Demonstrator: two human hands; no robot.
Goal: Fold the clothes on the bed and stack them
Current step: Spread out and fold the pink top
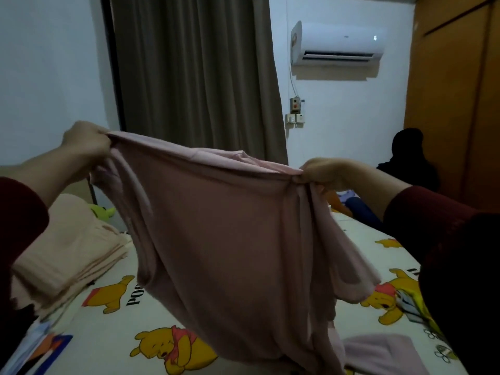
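Pink garment (232, 239) hangs over bed (119, 328) | left hand (86, 143) raised, gripping corner | right hand (323, 171) pinching other

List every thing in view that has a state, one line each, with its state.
Pink garment: unfolded, held up, lower end on the bed.
Left hand: grips the garment's top left corner.
Right hand: pinches its top right corner.
Peach stack: folded, on the bed.
Curtain: drawn closed.
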